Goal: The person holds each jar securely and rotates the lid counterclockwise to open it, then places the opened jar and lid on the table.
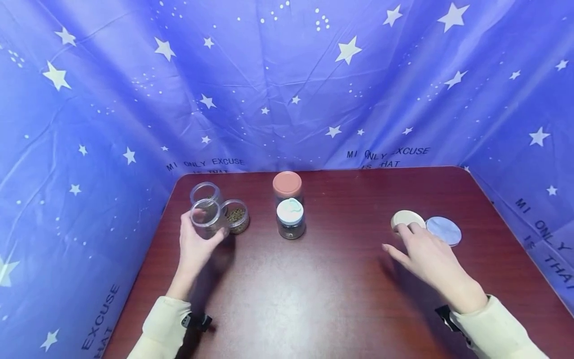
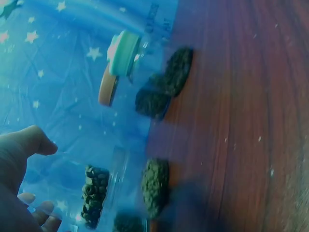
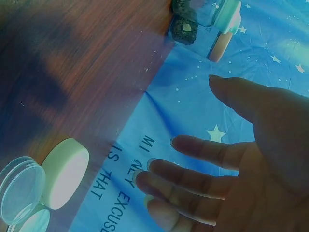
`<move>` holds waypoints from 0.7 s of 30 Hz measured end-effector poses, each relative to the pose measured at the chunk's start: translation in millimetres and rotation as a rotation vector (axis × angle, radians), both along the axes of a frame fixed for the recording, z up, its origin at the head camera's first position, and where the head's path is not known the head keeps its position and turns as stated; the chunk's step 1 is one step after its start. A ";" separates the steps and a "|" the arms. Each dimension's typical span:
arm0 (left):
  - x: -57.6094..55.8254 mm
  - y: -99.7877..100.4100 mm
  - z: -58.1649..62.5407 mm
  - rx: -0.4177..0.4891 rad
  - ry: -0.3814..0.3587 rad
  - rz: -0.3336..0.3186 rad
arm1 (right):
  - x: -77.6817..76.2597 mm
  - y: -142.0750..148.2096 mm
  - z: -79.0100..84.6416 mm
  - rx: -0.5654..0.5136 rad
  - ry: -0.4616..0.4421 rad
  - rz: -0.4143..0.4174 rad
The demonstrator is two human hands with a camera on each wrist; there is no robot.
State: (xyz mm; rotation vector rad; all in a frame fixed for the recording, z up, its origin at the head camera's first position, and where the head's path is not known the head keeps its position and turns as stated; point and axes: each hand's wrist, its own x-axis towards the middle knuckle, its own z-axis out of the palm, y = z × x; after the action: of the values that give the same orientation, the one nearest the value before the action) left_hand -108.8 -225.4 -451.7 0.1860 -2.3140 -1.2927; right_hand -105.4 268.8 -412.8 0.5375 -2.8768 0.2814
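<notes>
My left hand (image 1: 197, 239) grips an uncapped clear jar (image 1: 206, 213) by its sides, raised in front of two other open jars. Dark chunky pieces (image 2: 95, 195) lie at the bottom of the held jar in the left wrist view. Right beside it stands a low open jar (image 1: 236, 217) of greenish-brown pellets; another open clear jar (image 1: 205, 187) is partly hidden behind. On the right, my right hand (image 1: 428, 254) hovers over the lids with fingers extended and nothing held. Its fingertips overlap a cream lid (image 1: 405, 217), next to a pale blue lid (image 1: 444, 229).
Mid-table stands a clear jar with a white and mint lid (image 1: 290, 212), just in front of a jar with an orange-pink lid (image 1: 287, 184). A starry blue cloth (image 1: 269, 75) hangs along the table's back and sides.
</notes>
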 end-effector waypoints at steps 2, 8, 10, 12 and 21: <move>0.9 -5.8 1.2 0.030 -0.006 0.033 | 0.7 -0.2 -0.4 0.004 0.012 0.008; 4.3 -18.7 0.5 0.051 -0.011 0.091 | 4.2 0.8 -2.0 0.009 0.012 -0.005; 3.5 -22.5 -2.6 0.045 -0.017 0.112 | 4.8 1.5 -2.1 0.005 0.004 -0.012; 2.0 -25.7 -7.0 0.038 -0.024 0.134 | 5.1 2.2 -2.4 0.004 -0.006 -0.019; -3.9 -27.9 -32.4 0.055 -0.112 0.149 | 8.4 6.5 -7.5 0.013 -0.063 -0.048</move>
State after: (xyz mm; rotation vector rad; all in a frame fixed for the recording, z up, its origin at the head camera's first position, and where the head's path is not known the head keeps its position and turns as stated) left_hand -112.7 -253.3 -484.1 0.4507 -2.3091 -1.3013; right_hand -97.0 275.3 -420.2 0.4699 -2.9495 0.2767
